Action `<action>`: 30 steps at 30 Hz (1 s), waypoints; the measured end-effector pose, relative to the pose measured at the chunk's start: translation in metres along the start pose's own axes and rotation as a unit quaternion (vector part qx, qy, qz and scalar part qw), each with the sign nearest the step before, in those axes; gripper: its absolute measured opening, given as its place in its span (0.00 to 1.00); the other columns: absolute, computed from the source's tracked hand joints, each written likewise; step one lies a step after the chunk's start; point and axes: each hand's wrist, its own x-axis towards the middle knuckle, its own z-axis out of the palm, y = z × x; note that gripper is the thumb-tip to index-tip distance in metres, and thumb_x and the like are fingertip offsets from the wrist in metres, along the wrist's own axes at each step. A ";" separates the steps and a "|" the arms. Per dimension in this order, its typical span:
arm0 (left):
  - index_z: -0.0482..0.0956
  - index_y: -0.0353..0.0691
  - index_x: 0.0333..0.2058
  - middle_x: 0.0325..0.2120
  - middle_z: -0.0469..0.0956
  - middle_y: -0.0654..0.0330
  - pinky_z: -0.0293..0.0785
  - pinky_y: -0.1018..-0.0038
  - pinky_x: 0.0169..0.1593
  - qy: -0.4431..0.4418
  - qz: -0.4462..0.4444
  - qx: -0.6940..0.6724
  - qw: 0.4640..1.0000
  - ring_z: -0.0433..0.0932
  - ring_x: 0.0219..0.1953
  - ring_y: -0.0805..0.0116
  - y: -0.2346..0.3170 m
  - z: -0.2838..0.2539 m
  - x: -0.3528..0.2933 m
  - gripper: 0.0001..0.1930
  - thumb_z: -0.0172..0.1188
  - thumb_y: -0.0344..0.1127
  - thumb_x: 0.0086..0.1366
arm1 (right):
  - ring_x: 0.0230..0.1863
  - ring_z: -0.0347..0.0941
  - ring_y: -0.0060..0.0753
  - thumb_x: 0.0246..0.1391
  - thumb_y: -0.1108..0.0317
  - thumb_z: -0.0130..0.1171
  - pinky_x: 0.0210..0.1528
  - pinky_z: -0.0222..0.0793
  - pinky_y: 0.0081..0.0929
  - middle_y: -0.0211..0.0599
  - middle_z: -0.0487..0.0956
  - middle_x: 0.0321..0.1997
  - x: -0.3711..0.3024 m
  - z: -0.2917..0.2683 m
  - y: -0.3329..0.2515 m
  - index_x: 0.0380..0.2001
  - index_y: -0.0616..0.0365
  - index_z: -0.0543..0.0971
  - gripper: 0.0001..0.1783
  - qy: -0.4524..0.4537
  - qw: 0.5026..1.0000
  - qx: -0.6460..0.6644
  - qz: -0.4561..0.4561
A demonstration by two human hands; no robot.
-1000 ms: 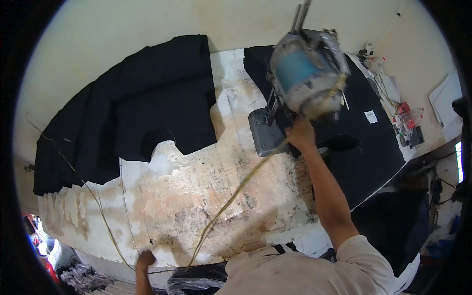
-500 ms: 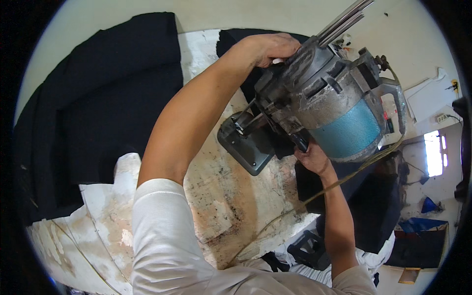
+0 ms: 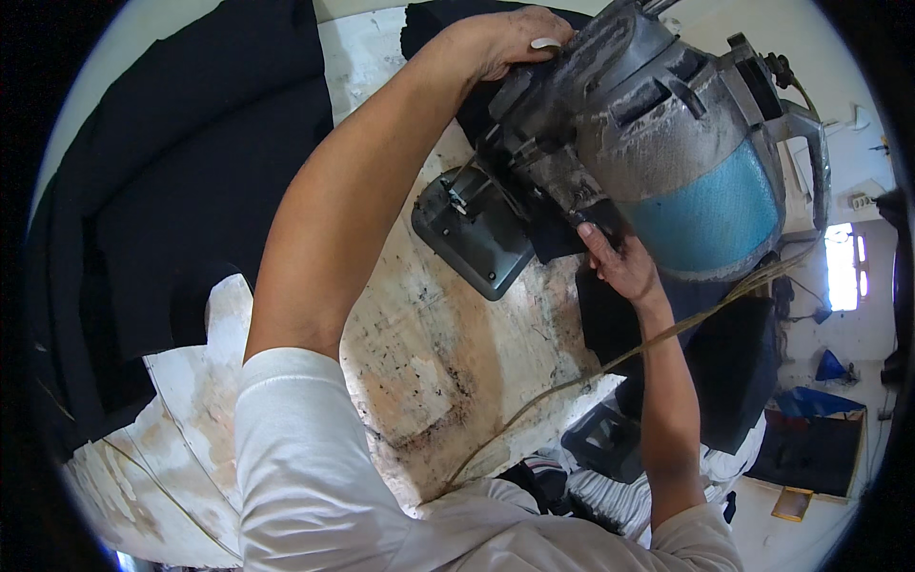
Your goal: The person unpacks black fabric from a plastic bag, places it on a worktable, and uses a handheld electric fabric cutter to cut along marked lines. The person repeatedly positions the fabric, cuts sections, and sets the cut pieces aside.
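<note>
An electric cloth-cutting machine, with a worn grey motor housing and a blue band, leans to the upper right. Its dark base plate sits over the worn table. My left hand grips the machine's far side, most fingers hidden behind the housing; a small white piece shows by them. On the near side my right hand is closed at the black handle, thumb along it and fingers curled. A yellowish cord hangs from the rear and passes over my right forearm.
Black fabric covers the table's left side, and more black cloth lies to the right. The stained white tabletop shows between them. Near my body is a dark plastic crate beside white cloth. A wall socket is at the far right.
The cutting machine has come closer and its motor has shifted right, while its base plate has moved slightly up. Both hands have moved with it; my right thumb now shows along the handle.
</note>
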 end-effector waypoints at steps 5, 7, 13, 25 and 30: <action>0.81 0.37 0.52 0.57 0.81 0.52 0.72 0.65 0.68 -0.061 0.027 0.111 0.992 0.76 0.64 0.52 0.004 -0.008 0.001 0.30 0.76 0.31 0.46 | 0.23 0.71 0.20 0.67 0.49 0.67 0.24 0.69 0.23 0.30 0.78 0.29 -0.005 0.006 -0.005 0.67 0.67 0.69 0.39 0.041 0.997 -0.050 -0.041; 0.81 0.38 0.53 0.60 0.78 0.53 0.68 0.62 0.71 -0.044 0.093 0.217 0.971 0.73 0.67 0.54 -0.010 0.003 -0.003 0.30 0.74 0.35 0.48 | 0.24 0.73 0.22 0.67 0.48 0.67 0.28 0.71 0.24 0.32 0.79 0.30 -0.004 0.006 -0.002 0.66 0.67 0.70 0.38 0.037 0.995 -0.074 -0.049; 0.78 0.40 0.58 0.61 0.76 0.53 0.71 0.58 0.68 0.142 0.141 -0.058 0.978 0.74 0.65 0.54 -0.063 0.044 -0.036 0.30 0.69 0.34 0.54 | 0.52 0.81 0.45 0.67 0.50 0.66 0.55 0.75 0.43 0.41 0.86 0.50 -0.001 0.017 0.025 0.51 0.55 0.85 0.21 0.126 0.933 -0.184 -0.283; 0.80 0.35 0.52 0.41 0.85 0.59 0.86 0.73 0.43 0.155 -0.372 -0.661 0.633 0.86 0.39 0.70 0.029 0.004 -0.013 0.18 0.68 0.37 0.69 | 0.56 0.80 0.54 0.66 0.43 0.64 0.59 0.75 0.45 0.49 0.84 0.55 -0.019 0.021 0.007 0.53 0.54 0.85 0.27 0.159 0.945 -0.192 -0.211; 0.80 0.40 0.54 0.52 0.81 0.61 0.80 0.65 0.58 0.130 -0.384 -0.661 0.632 0.80 0.56 0.68 -0.007 0.027 -0.015 0.19 0.67 0.42 0.68 | 0.54 0.81 0.52 0.65 0.45 0.66 0.57 0.75 0.45 0.46 0.85 0.53 -0.017 0.025 0.021 0.52 0.53 0.85 0.25 0.172 0.939 -0.189 -0.232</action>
